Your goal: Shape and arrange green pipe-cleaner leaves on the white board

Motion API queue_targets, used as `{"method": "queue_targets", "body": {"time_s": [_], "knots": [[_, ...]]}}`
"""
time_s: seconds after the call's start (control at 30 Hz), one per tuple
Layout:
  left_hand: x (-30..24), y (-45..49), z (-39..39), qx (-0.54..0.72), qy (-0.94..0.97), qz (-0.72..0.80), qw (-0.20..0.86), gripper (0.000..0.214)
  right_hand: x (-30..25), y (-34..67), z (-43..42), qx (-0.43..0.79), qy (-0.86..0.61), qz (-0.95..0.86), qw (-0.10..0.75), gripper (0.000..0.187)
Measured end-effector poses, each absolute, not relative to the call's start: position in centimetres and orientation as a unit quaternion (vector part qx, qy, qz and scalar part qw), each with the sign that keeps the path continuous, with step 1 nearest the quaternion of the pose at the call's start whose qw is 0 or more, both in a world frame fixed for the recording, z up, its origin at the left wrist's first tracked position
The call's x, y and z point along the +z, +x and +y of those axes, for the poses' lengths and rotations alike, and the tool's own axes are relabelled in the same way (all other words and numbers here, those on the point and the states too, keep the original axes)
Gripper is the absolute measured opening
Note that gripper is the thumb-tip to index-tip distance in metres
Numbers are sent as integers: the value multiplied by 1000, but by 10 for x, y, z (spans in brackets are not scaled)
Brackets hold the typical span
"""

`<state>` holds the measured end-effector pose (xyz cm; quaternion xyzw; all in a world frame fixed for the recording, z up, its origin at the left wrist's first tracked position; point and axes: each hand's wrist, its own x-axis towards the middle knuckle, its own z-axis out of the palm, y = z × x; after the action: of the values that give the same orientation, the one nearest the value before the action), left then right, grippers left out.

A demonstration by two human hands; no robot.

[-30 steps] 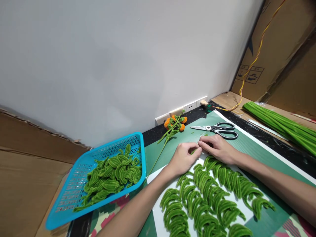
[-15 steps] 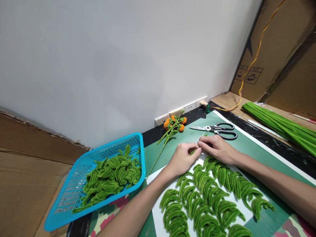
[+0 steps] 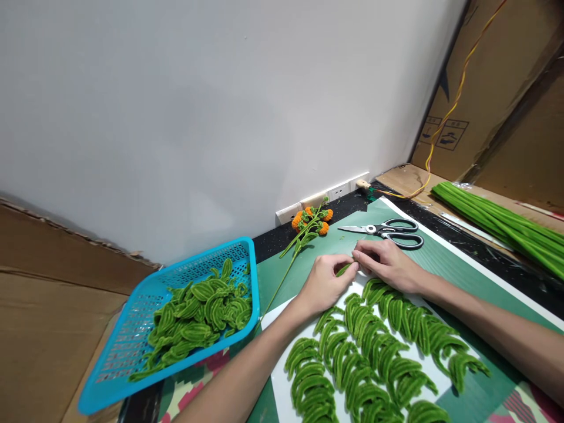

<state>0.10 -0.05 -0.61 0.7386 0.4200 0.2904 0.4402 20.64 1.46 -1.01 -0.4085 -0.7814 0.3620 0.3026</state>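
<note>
My left hand (image 3: 330,279) is closed, pinching a fuzzy green pipe-cleaner leaf (image 3: 342,270) that is mostly hidden by the fingers. Against it, my right hand (image 3: 385,264) has thumb and fingertips pressed together at the leaf's end; what exactly they grip is too small to see. Both hands meet above the far edge of a white sheet (image 3: 282,382). On this sheet, rows of curved green pipe-cleaner leaves (image 3: 370,335) lie overlapping. Just beyond my right hand are scissors (image 3: 382,230) with black and grey handles, lying partly open.
At left stands a blue plastic basket (image 3: 170,365) with a heap of green leaves (image 3: 202,305). Orange pipe-cleaner flowers on a stem (image 3: 304,235) lie near the wall sockets (image 3: 338,192). A bundle of green pipe cleaners (image 3: 497,217) rests at right, near cardboard (image 3: 497,100) and a yellow wire (image 3: 460,88).
Both hands stay together in nearly the same spot, with only slight finger movement. A small green tip that showed above my right fingers is no longer visible.
</note>
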Motion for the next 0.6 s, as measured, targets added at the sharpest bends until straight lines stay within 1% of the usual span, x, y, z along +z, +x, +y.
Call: {"method": "queue_targets", "body": {"time_s": [0.23,0.6], "knots": [[-7,1,0,288,741,420,437,33,-11,206,15,365,-411,-775,310,40],[-6,1,0,283,749,419,428,33,-12,206,16,355,-412,-781,306,45]]}}
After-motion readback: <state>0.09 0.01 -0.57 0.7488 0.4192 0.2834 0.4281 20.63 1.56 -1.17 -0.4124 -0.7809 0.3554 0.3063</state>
